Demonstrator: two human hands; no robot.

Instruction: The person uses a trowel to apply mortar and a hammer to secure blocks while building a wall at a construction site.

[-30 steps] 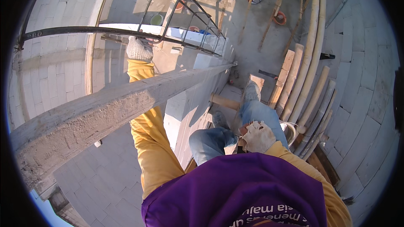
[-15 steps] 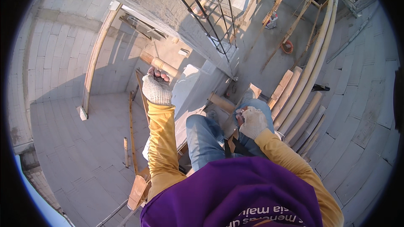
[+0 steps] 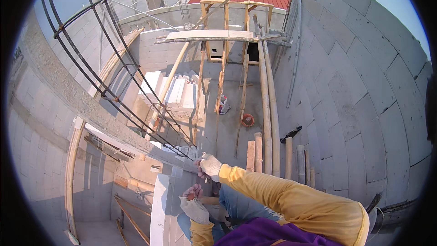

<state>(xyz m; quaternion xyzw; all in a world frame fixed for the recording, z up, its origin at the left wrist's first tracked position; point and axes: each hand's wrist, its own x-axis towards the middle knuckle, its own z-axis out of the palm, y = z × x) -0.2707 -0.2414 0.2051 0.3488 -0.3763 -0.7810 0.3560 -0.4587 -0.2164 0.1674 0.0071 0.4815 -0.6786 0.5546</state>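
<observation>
My right hand (image 3: 210, 166), in a knit glove with bare fingertips, reaches across beside the lower end of the steel rebar cage (image 3: 132, 75). Its fingers are closed; what they hold, if anything, is too small to name. Just below it, close to my knee, is my left hand (image 3: 195, 205) in the same kind of glove, palm turned up. Its fingers curl together, and I cannot make out anything in them. The pale top of a block wall (image 3: 159, 205) runs beside the left hand. The concrete beam (image 3: 86, 98) stretches away to the upper left.
Bamboo poles (image 3: 268, 123) and a plank platform (image 3: 214, 35) rise ahead. Below lie stacked white blocks (image 3: 182, 95), an orange bucket (image 3: 247, 120) and a sack (image 3: 223, 105). A grey block wall (image 3: 337, 86) stands at the right. A bamboo prop (image 3: 73, 177) leans at the left.
My view has tipped up toward the far walls. The left hand has drawn in from the left to my knee. The right hand has moved left and forward, close to the left one.
</observation>
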